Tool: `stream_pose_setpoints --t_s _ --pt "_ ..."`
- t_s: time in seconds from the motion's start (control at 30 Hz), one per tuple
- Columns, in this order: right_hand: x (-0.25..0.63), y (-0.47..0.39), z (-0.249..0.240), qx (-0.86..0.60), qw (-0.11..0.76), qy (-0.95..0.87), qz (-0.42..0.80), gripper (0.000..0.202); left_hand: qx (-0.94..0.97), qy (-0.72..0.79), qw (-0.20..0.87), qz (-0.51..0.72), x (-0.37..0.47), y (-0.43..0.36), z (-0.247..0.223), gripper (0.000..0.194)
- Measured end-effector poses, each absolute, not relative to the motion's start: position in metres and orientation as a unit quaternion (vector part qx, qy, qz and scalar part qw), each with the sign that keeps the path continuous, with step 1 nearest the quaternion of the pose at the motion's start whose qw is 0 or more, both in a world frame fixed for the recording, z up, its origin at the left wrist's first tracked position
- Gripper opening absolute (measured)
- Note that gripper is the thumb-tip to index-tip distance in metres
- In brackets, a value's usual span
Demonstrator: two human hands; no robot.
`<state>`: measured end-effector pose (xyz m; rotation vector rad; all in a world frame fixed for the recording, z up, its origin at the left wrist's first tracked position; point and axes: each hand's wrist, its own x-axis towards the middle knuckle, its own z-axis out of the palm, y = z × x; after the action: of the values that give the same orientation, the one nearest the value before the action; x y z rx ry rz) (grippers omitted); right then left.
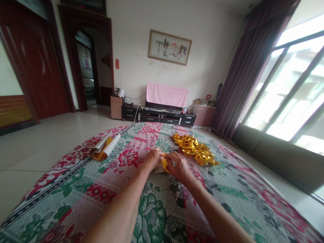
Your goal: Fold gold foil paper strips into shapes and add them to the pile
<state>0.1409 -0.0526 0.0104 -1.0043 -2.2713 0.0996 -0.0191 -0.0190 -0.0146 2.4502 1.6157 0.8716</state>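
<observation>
Near the middle of the flowered cloth [152, 216], my left hand [154, 158] and my right hand [179, 166] meet, fingers closed together on a small piece of gold foil paper [165, 165]. My right hand covers part of the foil. Under the hands lies a small pale item, mostly hidden. A heap of folded gold foil pieces [194, 148] sits just beyond my right hand. To the left, a curled roll of gold and white sheets [105, 148] rests on the cloth.
Beyond the cloth's far edge stands a low black cabinet [152, 118] with a pink towel [167, 95] over something on top. Dark curtains [243, 67] and a window are at the right; a red door [32, 64] is at the left.
</observation>
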Motion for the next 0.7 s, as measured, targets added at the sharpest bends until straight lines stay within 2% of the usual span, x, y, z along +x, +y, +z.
stream_pose_setpoints --t_s 0.2,0.37,0.43,0.6,0.7 --pt "0.133 -0.039 -0.007 -0.398 0.293 -0.868 0.048 0.015 0.776 0.546 0.064 0.31 -0.02 -0.02 -0.016 0.022" --pt "0.133 -0.041 -0.011 -0.391 0.279 -0.876 0.049 0.019 0.75 0.569 0.083 0.327 -0.022 -0.017 -0.018 0.039" --pt "0.133 -0.041 -0.01 -0.39 0.268 -0.88 0.048 0.022 0.737 0.585 0.057 0.333 -0.025 -0.017 -0.018 0.042" --pt "0.133 -0.041 -0.008 -0.407 0.24 -0.88 0.045 0.023 0.688 0.657 -0.047 0.304 -0.032 -0.02 -0.02 0.019" --pt "0.133 -0.042 -0.008 -0.415 0.234 -0.878 0.043 0.023 0.673 0.677 -0.061 0.292 -0.032 -0.022 -0.021 0.017"
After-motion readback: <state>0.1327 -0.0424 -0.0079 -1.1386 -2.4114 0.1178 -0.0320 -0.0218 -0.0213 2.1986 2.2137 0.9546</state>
